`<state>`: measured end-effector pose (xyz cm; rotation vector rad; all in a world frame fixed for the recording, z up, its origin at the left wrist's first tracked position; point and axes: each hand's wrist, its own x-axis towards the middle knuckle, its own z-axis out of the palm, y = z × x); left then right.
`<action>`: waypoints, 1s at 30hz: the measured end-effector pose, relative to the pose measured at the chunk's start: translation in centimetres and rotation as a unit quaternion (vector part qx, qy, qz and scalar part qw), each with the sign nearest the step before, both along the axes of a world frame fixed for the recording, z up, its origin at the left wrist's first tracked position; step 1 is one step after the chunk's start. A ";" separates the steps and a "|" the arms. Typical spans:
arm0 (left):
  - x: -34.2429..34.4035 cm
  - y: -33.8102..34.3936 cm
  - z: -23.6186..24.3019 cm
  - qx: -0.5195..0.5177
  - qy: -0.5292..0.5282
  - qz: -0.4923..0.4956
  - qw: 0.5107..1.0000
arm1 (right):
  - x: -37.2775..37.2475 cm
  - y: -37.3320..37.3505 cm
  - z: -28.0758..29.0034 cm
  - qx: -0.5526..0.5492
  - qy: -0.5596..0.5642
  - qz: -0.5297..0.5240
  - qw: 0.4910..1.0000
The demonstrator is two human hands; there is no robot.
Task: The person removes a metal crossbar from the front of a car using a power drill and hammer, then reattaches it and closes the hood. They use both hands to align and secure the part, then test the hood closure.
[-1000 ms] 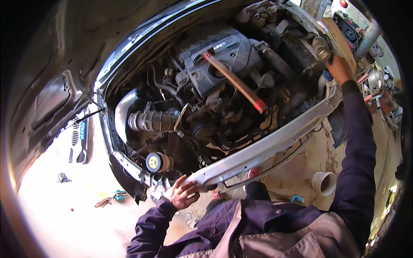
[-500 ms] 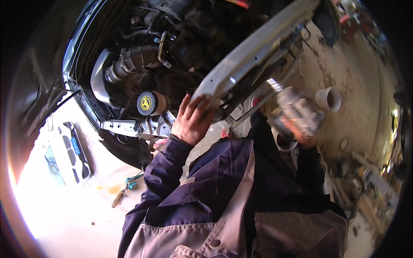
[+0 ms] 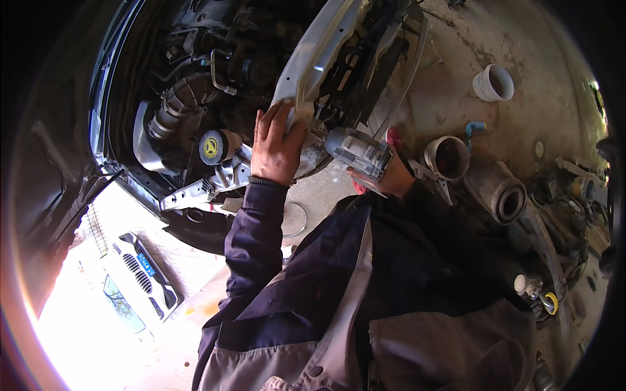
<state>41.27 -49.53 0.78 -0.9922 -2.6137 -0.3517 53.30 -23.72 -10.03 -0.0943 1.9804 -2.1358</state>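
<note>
Power tool [image 3: 358, 151] is now sitting just beside the near end of the crossbar [image 3: 301, 73]; half a second ago it was hanging well apart, out to the right. Crossbar is running away from the person along the engine bay's front. Ribbed hose [image 3: 176, 107] is lying left of crossbar. White bucket [image 3: 492, 83] is standing on the floor, well right of it. Right hand [image 3: 396, 177] is wrapping the tool's grip right of the crossbar; most fingers are hiding, can't tell their spacing. Left hand [image 3: 276, 148] is resting on the crossbar's near end, fingers slightly spread. Yellow-marked cap [image 3: 212, 146] is sitting left of that end.
</note>
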 end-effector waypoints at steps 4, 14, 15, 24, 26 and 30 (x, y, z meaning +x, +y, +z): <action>0.0 -0.3 0.1 -0.003 0.002 -0.002 1.000 | -0.9 0.0 0.5 0.097 0.060 0.024 0.993; 0.0 -0.4 0.3 -0.026 0.008 -0.005 1.000 | -1.8 -0.3 0.8 0.035 0.043 0.021 0.998; 0.0 -0.4 0.3 -0.029 0.007 -0.006 1.000 | -1.7 -0.3 0.6 0.023 0.030 0.024 0.999; -0.1 -0.1 0.7 -0.022 0.003 -0.010 1.000 | -0.7 -1.8 -1.7 -0.046 -0.028 0.015 0.998; 0.0 -0.1 0.8 -0.022 -0.002 -0.007 1.000 | -0.6 -2.0 -2.2 -0.031 -0.019 0.020 0.999; 0.0 -0.1 0.8 -0.025 0.004 -0.010 1.000 | -0.4 -2.2 -3.3 0.002 -0.028 0.030 0.999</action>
